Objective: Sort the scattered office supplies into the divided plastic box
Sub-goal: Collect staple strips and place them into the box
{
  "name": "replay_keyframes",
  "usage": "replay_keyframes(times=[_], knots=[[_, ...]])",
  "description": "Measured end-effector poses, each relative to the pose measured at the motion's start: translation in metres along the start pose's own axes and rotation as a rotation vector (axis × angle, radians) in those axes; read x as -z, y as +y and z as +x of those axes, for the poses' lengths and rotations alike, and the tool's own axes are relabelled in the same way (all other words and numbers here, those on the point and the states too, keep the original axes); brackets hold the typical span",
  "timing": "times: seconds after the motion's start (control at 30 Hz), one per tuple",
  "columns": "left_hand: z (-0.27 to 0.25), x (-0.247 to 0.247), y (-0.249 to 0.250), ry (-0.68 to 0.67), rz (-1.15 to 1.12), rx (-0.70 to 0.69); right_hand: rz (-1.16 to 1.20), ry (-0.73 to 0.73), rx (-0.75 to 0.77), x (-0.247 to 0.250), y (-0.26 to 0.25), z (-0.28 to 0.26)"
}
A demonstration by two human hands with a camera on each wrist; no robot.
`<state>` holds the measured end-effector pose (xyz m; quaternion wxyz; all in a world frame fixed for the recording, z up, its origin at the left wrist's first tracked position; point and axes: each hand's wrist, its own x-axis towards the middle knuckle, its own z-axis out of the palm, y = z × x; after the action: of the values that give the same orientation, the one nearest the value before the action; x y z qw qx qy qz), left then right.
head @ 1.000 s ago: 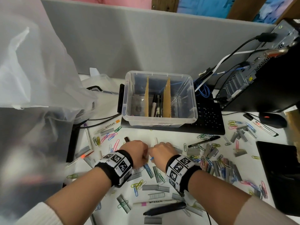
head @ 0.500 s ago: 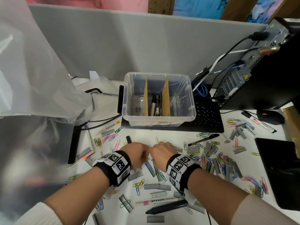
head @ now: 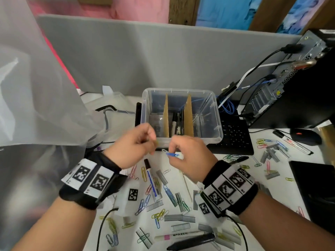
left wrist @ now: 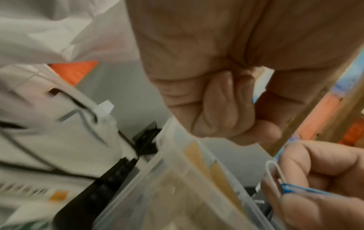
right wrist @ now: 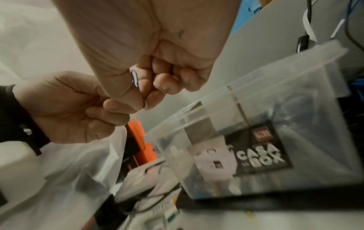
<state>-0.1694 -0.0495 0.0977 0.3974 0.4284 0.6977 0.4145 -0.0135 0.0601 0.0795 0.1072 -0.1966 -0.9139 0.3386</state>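
Observation:
The clear plastic box (head: pixel 181 91) stands at the back of the desk. Two cardboard dividers (head: pixel 165 116) split it, and pens (head: pixel 176 122) lie in the middle compartment. Both hands hover just in front of its near wall. My right hand (head: pixel 171 151) pinches a blue paper clip (head: pixel 172 154) linked with a white paper clip (left wrist: pixel 273 175) between thumb and forefinger. My left hand (head: pixel 152 144) is curled, thumb against forefinger, with a sliver of yellow at its tips that looks like a paper clip. Both wrist views are blurred.
Coloured paper clips, staple strips (head: pixel 179 217) and markers (head: pixel 152 178) litter the white desk below my wrists and to the right. A black keyboard (head: pixel 233 136) lies under the box, with a mouse (head: pixel 306 136) and a computer tower (head: pixel 299 84) right. A plastic bag (head: pixel 36 87) hangs left.
Both hands have risen off the desk, where they were picking among the clips, and moved up to the box's front wall. The right now holds the blue and white clips.

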Motion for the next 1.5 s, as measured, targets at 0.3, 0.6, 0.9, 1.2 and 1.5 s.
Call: replay_keyframes(times=[0.3,0.6,0.9,1.2,1.5], knots=[[0.062,0.013,0.012,0.3,0.331,0.008,-0.006,0.144,-0.166,0.004,-0.008,0.07],[0.062,0.019,0.018,0.302,0.301,-0.015,-0.052,0.182,-0.158,0.023,0.0,0.067],[0.001,-0.029,-0.006,0.062,0.121,-0.194,0.095,0.053,-0.318,0.05,0.02,0.001],[-0.004,-0.089,-0.078,-0.131,0.508,0.025,-0.179,-0.369,-0.594,-0.001,0.079,-0.057],[0.022,-0.129,-0.086,-0.094,0.716,0.019,-0.225,-0.182,-0.565,-0.033,0.095,-0.074]])
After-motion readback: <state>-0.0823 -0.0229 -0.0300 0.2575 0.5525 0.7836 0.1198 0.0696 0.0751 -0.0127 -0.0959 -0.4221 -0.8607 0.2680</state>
